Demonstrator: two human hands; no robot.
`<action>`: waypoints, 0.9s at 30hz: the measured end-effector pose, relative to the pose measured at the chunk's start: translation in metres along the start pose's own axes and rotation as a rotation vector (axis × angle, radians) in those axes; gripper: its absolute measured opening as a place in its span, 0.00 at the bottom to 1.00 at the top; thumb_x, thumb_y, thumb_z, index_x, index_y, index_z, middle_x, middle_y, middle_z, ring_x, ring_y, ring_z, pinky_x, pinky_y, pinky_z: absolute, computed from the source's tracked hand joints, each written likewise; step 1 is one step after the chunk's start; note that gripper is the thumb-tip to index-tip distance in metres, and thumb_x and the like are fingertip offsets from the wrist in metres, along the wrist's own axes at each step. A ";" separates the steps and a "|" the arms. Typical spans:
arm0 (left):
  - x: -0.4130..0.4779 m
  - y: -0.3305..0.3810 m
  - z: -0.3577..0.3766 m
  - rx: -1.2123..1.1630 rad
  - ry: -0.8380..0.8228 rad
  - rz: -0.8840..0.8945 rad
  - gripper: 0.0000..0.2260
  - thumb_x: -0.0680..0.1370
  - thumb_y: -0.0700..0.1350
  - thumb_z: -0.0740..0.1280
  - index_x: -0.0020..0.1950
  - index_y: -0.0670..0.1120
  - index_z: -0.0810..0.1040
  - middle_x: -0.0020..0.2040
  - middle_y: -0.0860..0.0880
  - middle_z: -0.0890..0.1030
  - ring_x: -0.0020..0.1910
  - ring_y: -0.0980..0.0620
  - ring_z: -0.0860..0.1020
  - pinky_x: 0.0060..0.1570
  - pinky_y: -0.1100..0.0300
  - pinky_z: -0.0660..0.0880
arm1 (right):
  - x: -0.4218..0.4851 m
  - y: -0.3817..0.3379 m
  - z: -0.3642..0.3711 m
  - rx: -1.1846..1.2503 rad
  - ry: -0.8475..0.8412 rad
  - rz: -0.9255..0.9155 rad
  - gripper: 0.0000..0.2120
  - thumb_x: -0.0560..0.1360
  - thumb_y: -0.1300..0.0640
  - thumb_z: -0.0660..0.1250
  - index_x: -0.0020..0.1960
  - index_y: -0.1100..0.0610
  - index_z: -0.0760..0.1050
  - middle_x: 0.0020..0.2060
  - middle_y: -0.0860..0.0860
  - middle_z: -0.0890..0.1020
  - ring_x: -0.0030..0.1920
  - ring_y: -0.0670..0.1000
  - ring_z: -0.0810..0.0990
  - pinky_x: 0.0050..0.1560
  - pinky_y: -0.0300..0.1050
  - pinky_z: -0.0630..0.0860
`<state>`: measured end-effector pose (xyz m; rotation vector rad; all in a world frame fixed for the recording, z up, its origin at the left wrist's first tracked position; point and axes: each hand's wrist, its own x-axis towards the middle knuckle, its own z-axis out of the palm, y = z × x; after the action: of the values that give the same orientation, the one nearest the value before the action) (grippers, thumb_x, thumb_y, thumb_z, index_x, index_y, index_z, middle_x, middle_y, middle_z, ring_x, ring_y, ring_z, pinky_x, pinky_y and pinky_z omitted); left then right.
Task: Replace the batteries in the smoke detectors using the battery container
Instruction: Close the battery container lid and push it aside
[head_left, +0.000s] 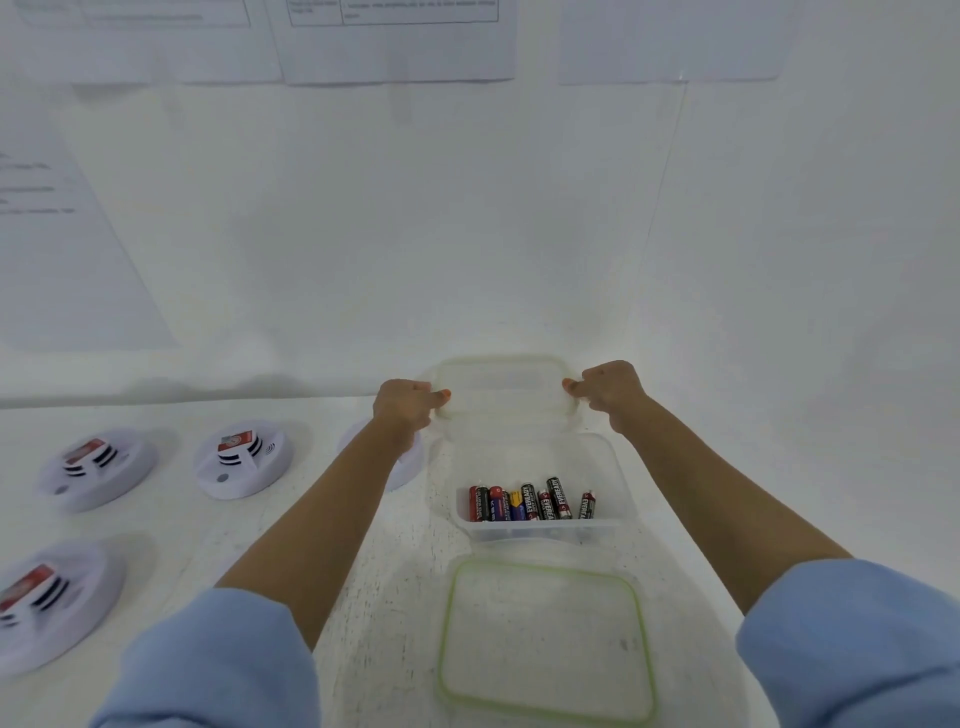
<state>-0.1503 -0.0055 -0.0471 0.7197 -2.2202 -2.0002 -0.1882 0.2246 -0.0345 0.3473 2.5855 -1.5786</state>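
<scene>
- Both hands pinched a second clear plastic piece (504, 382) at the far side, the left hand (405, 405) on its left rim and the right hand (610, 389) on its right rim, fingers curled.
- Lifting it level, both sides together, would likely keep it off the open battery container (540, 527) just in front, where batteries (530, 501) lay along the near side.
- Whether the held piece was a lid or a tub was unclear; one smoke detector (408, 470) sat mostly hidden behind the left forearm.

Smoke detectors (243, 460) crowd the left; a lid (545, 644) fronts the battery container (540, 529).
</scene>
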 end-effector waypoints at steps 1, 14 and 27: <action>0.001 0.000 0.000 0.012 0.004 0.002 0.18 0.72 0.38 0.72 0.60 0.35 0.75 0.54 0.39 0.78 0.39 0.49 0.76 0.61 0.52 0.74 | -0.001 -0.001 0.001 -0.007 -0.005 -0.006 0.17 0.73 0.59 0.68 0.58 0.68 0.74 0.48 0.60 0.78 0.45 0.53 0.73 0.60 0.52 0.75; 0.002 0.003 -0.001 0.087 -0.051 0.024 0.08 0.73 0.36 0.70 0.36 0.41 0.74 0.47 0.40 0.78 0.49 0.41 0.79 0.59 0.47 0.75 | -0.005 -0.001 0.008 -0.036 0.006 -0.117 0.19 0.74 0.63 0.64 0.65 0.58 0.68 0.59 0.59 0.74 0.50 0.55 0.75 0.59 0.55 0.75; -0.011 0.019 -0.003 0.825 -0.536 0.647 0.26 0.70 0.46 0.74 0.66 0.50 0.73 0.70 0.53 0.69 0.70 0.54 0.65 0.72 0.56 0.57 | 0.004 -0.036 0.030 -0.641 -0.226 -0.478 0.22 0.80 0.51 0.53 0.73 0.52 0.58 0.74 0.49 0.59 0.75 0.50 0.56 0.74 0.50 0.44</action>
<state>-0.1452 -0.0030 -0.0259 -0.5730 -3.0230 -1.0006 -0.2025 0.1830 -0.0177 -0.4984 2.9142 -0.7079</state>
